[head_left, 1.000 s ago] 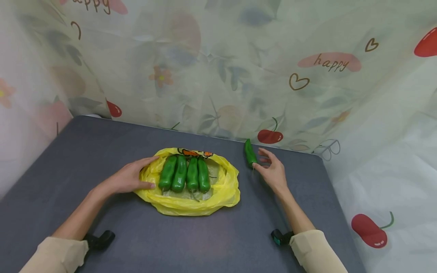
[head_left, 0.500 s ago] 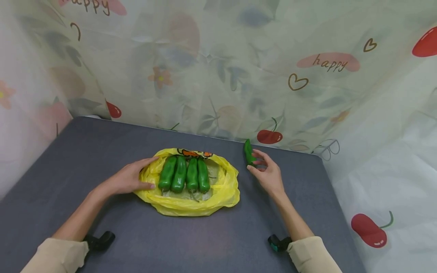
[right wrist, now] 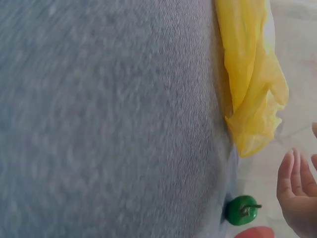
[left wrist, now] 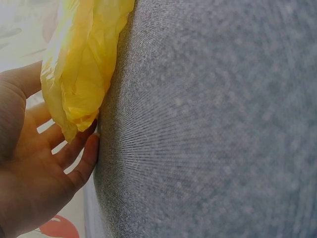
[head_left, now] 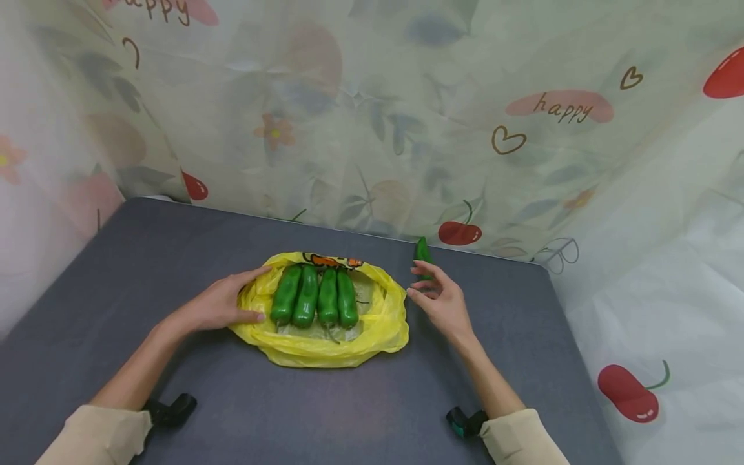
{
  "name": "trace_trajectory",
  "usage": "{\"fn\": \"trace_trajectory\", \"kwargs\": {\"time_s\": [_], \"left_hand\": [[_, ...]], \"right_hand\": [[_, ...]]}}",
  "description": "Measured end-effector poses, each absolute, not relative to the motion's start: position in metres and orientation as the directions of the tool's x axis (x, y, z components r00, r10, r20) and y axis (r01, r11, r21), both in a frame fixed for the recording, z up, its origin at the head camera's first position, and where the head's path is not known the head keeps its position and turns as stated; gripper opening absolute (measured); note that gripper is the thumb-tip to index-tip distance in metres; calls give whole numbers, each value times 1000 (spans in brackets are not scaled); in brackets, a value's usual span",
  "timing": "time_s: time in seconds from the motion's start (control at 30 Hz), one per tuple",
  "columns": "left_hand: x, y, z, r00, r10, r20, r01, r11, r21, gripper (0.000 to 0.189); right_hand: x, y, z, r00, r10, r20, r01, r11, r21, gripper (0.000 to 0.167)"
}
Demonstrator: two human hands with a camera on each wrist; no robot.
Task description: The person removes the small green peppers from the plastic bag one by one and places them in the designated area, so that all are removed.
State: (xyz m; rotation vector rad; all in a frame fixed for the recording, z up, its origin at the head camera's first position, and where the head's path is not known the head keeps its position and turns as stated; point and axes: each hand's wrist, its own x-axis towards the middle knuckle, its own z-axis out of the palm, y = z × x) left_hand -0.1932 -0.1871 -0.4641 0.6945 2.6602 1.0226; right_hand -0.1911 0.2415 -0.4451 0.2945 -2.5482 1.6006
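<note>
In the head view a yellow plastic bag [head_left: 325, 356] lies with its mouth rolled open. Several green peppers [head_left: 305, 297] rest inside it side by side. My left hand [head_left: 223, 300] rests at the bag's left end, thumb over the near side and fingers along the far side. The left wrist view shows those fingers loosely spread, their tips partly hidden by the bag. My right hand [head_left: 442, 302] is by the bag's right rim, fingers slightly bent and holding nothing. Just beyond it lies a single green pepper [head_left: 422, 250], partly covered by the fingers.
The dark grey table [head_left: 372, 413] ends at the back against a hanging printed curtain [head_left: 372, 129]. The lone pepper lies close to that back edge. A black strap-on device [head_left: 174, 410] sits at each wrist, below the beige cuffs.
My right hand has moved left from beside the lone pepper to the bag's right rim, passing in front of the pepper. The pepper, the bag and my left hand stay where they were.
</note>
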Motion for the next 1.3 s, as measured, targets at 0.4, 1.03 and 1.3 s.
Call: {"fn": "trace_trajectory", "kwargs": {"time_s": [0.4,1.03,1.3], "left_hand": [[-195,-188,-465,-865,502,-21,361,648,671,91],[-193,-186,-463,-863,504,-21,360,644,675,91],[-193,-187,-464,-869,493,-34,347,657,669,91]], "right_hand": [[-183,223,-445,-958,-177,224,-272,331,-903,49],[-172,194,-446,-945,-288,155,-229,243,-943,48],[-166,179,-441,-937,-331,109,-189,221,-957,50]]}}
